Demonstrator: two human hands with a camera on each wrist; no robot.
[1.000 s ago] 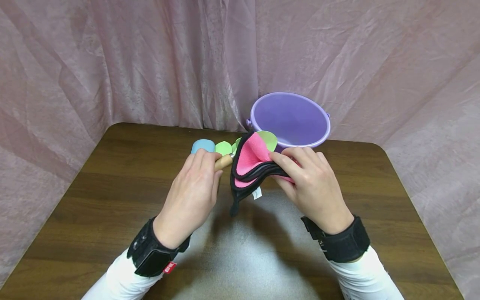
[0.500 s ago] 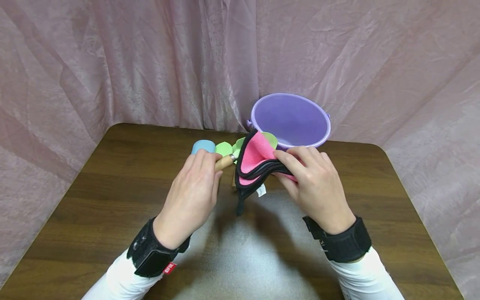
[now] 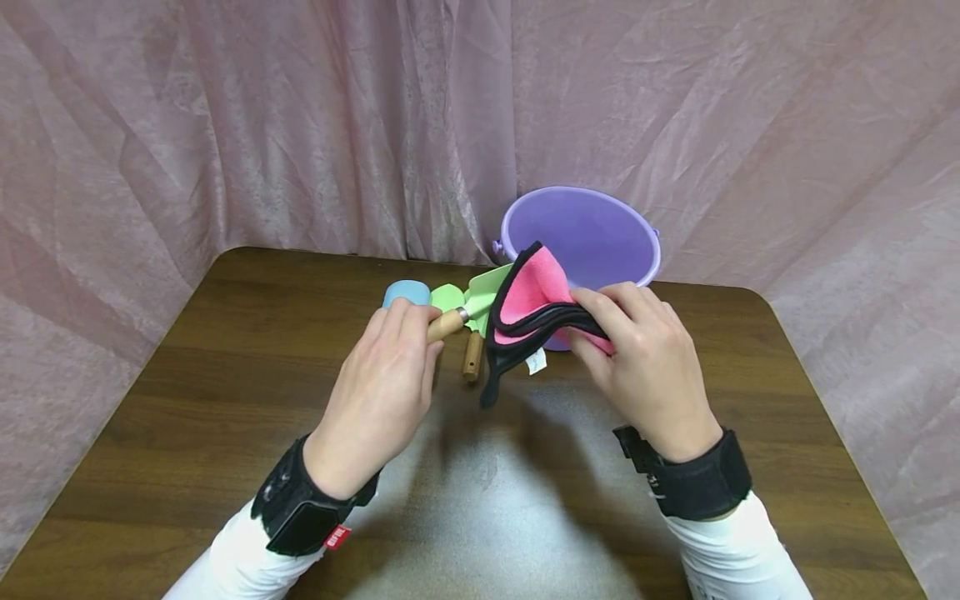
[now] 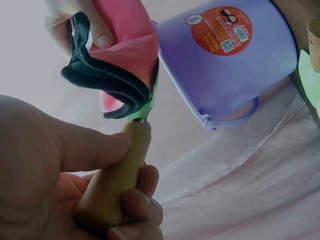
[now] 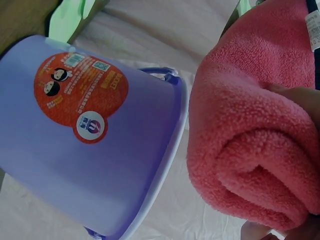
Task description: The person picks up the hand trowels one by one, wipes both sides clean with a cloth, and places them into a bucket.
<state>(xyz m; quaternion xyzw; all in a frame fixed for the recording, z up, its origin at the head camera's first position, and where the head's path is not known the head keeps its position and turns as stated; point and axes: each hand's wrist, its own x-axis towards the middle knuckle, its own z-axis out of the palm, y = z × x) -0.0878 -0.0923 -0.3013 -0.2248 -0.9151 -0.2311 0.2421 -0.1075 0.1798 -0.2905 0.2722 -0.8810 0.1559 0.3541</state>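
Note:
In the head view my left hand grips the wooden handle of a small garden trowel, whose light green blade points toward the back right. The left wrist view shows my thumb and fingers wrapped round that handle. My right hand holds a folded pink fleecy cloth with black edging and a white tag, pinched between thumb and fingers. The cloth hides the end of the blade; whether they touch I cannot tell. In the right wrist view the cloth is rolled over in thick folds.
A purple bucket stands at the back right, behind the cloth. On the brown table another green tool with a wooden handle lies under the trowel. Beside it are a green piece and a blue round item.
My right hand has moved right and slightly away with the cloth, uncovering most of the trowel's blade and the other tool's wooden handle. The left hand has stayed nearly still.

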